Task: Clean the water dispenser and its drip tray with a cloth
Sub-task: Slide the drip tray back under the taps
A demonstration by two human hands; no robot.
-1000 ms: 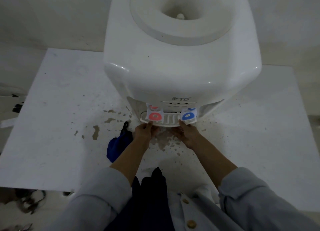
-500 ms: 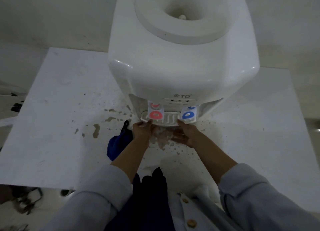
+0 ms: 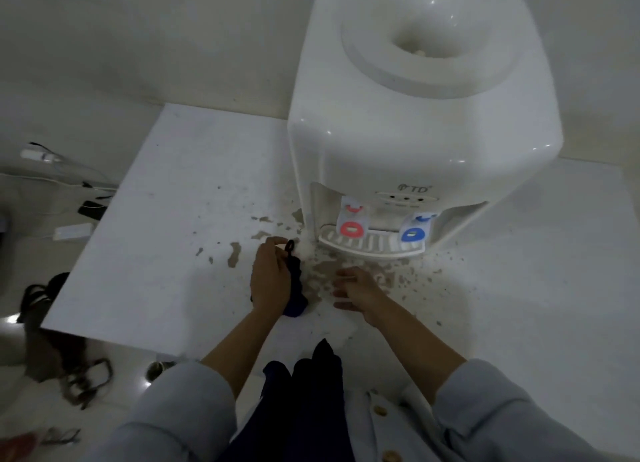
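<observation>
A white water dispenser (image 3: 422, 129) stands on a white tabletop (image 3: 166, 219), with a red tap (image 3: 351, 229) and a blue tap (image 3: 412, 235) above its ribbed drip tray (image 3: 370, 246). My left hand (image 3: 272, 278) lies over a dark blue cloth (image 3: 295, 288) just left of the tray, fingers curled on it; the cloth's black loop sticks out at the fingertips. My right hand (image 3: 358, 290) hovers flat with straight fingers in front of the tray, holding nothing.
Brown stains and chipped patches (image 3: 322, 271) mark the tabletop in front of the dispenser. On the floor to the left lie cables and chargers (image 3: 69, 202) and a dark tangle of straps (image 3: 62, 340). The table's left edge runs close to my left arm.
Both hands left the drip tray's front edge. My left hand moved left and back onto the blue cloth; my right hand drew back from the tray. The view shifted left.
</observation>
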